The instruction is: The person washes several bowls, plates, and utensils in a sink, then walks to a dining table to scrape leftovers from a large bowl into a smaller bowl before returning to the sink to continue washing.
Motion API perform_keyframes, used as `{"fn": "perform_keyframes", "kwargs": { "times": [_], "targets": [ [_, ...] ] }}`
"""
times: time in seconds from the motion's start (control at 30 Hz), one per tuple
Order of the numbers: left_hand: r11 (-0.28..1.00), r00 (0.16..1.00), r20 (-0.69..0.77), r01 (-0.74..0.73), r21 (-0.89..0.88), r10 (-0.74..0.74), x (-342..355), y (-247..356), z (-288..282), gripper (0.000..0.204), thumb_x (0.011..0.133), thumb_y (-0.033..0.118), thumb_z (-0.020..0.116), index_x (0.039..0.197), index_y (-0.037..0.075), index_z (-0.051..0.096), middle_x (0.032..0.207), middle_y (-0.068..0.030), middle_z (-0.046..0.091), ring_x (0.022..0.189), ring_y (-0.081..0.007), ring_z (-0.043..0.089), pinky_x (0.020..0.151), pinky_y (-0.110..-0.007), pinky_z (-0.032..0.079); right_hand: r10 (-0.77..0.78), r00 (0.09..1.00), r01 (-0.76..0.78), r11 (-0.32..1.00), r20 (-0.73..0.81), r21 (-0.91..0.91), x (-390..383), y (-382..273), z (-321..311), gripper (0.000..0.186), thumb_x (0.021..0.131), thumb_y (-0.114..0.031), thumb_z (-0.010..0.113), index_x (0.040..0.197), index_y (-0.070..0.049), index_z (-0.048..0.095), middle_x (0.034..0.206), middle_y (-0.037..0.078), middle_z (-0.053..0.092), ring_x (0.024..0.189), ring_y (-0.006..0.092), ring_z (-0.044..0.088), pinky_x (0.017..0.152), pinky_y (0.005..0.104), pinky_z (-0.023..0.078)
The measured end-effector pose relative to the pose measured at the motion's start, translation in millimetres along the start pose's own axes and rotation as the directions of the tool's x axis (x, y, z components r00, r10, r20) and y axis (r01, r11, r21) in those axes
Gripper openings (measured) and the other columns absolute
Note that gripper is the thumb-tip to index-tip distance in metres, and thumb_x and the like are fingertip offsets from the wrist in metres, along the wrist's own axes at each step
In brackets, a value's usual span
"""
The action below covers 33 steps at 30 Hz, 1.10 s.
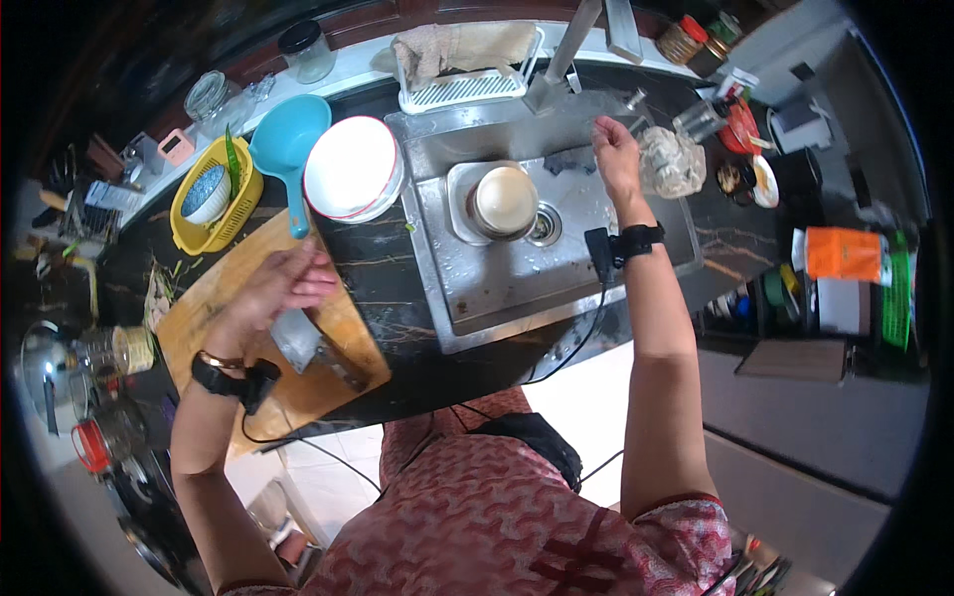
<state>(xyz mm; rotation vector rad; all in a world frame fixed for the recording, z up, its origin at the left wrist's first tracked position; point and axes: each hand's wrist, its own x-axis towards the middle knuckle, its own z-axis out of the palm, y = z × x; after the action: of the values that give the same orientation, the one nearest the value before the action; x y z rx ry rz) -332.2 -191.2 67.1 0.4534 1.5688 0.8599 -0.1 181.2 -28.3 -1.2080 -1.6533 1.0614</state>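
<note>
My left hand [283,285] hovers above the wooden cutting board [214,303], fingers loosely stretched and nothing in them. Beneath it on the board lies a knife with a broad blade [295,340]. Just beyond its fingertips is the handle of a blue plastic scoop [290,134]. My right hand [618,159] is over the right part of the steel sink [477,313], its fingers loosely bent, with no object showing in them. Close beside it sits a clear plastic bag [673,162] with pale contents. In the sink, a cream-coloured round bowl [505,202] stands near the drain [544,226].
White red-rimmed bowls [350,169] stand left of the sink. A yellow basket [221,194] holds a small bowl and green leaves. Behind the sink are a white rack [462,91] with cloths and the tap [549,91]. Jars [306,55] line the back ledge.
</note>
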Motion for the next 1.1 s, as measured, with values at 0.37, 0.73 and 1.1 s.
{"fn": "perform_keyframes", "kwargs": {
  "times": [0.37,0.73,1.1],
  "targets": [
    [0.615,0.947,-0.312,-0.288,-0.734,0.071,130,-27,69,0.067,0.090,0.047,0.036,0.126,-0.008,0.024,0.113,-0.0266,0.045,0.092,-0.0332,0.057,0.074,-0.042,0.051,-0.402,0.873,0.488,0.699,0.276,-0.523,119,22,23,0.054,0.071,-0.007,0.059,0.123,-0.017,0.049,0.128,0.025,0.040,0.114,0.0397,0.042,0.096,0.0411,0.036],
    [0.580,0.895,-0.445,-0.374,-0.723,0.024,128,-17,96,0.052,0.079,0.003,0.027,0.127,-0.012,0.016,0.116,-0.0334,0.040,0.093,-0.0404,0.055,0.070,-0.035,0.057,0.025,0.829,0.522,0.322,0.558,-0.790,166,-7,39,0.048,0.083,-0.016,0.045,0.129,-0.026,0.039,0.130,0.010,0.042,0.113,0.0305,0.047,0.090,0.0611,0.033],
    [0.837,0.957,-0.285,-0.200,-0.510,0.055,137,24,198,0.050,0.077,0.002,0.037,0.124,-0.012,0.026,0.105,-0.0250,0.049,0.082,-0.0331,0.061,0.065,-0.033,0.056,-0.221,0.837,0.492,0.705,0.501,-0.511,123,34,14,0.073,0.080,-0.033,0.058,0.132,0.003,0.022,0.121,0.026,0.045,0.112,0.0405,0.045,0.095,0.0459,0.035]
  ]
}}
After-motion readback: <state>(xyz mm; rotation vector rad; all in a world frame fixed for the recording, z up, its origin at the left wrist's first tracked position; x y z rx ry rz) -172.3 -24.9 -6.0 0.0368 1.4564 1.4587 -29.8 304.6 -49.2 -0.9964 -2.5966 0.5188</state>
